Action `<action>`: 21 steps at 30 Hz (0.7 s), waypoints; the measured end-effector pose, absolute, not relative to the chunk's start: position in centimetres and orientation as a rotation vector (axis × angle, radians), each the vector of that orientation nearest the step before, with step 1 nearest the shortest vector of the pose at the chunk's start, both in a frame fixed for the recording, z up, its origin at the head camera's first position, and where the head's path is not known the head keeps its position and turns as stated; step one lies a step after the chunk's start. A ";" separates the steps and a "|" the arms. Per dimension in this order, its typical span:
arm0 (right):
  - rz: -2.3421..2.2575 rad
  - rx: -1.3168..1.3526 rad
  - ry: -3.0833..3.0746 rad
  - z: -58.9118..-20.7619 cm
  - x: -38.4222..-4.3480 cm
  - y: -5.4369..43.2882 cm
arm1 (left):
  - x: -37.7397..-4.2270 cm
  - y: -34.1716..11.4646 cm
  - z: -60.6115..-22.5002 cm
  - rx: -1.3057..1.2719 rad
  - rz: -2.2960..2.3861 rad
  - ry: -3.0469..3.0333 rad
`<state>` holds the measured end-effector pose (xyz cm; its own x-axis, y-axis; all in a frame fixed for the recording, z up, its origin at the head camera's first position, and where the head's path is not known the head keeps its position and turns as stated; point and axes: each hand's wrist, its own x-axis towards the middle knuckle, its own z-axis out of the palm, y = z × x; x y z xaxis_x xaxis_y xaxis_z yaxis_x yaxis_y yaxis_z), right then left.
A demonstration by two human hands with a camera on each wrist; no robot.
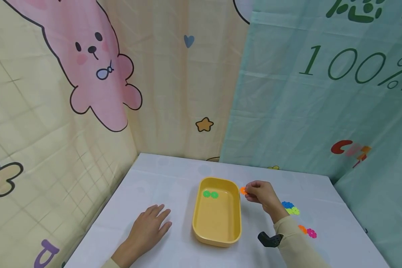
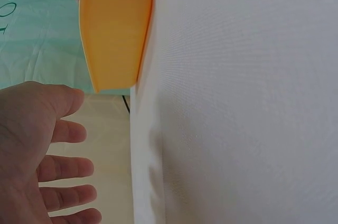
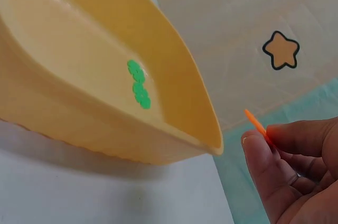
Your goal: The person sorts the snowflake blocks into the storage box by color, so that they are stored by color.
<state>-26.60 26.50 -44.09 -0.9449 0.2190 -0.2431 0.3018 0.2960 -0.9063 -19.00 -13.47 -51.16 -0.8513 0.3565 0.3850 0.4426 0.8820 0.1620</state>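
Note:
My right hand point(image 1: 262, 194) pinches an orange flower-shaped plastic piece point(image 1: 243, 190) between thumb and fingertips, just outside the far right edge of a yellow tray point(image 1: 217, 240). In the right wrist view the orange piece point(image 3: 255, 123) appears edge-on, beyond the tray's corner. Two green flower-shaped pieces point(image 1: 210, 194) lie side by side on the tray floor near its far end. My left hand point(image 1: 149, 227) is held over the table to the left of the tray, fingers spread and holding nothing. The left wrist view shows its straight fingers point(image 2: 66, 167) apart from the tray.
Right of the tray, beyond my right forearm, lie blue point(image 1: 287, 204) and yellow-green point(image 1: 293, 211) flower pieces. Nearer are an orange piece point(image 1: 302, 229) and a pink piece point(image 1: 311, 233). A black strap-like device point(image 1: 270, 239) is at my right wrist. Printed curtains point(image 1: 174, 93) border the white table point(image 1: 167, 171).

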 end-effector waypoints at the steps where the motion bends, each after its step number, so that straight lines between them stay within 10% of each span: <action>1: -1.750 0.496 2.471 -44.1 -26.8 26.1 | -19.0 -13.5 -51.2 -0.593 -0.349 -2.704; 21: -1.749 0.241 2.464 -45.5 -28.5 20.2 | -19.0 -13.8 -51.4 -0.595 -0.347 -2.696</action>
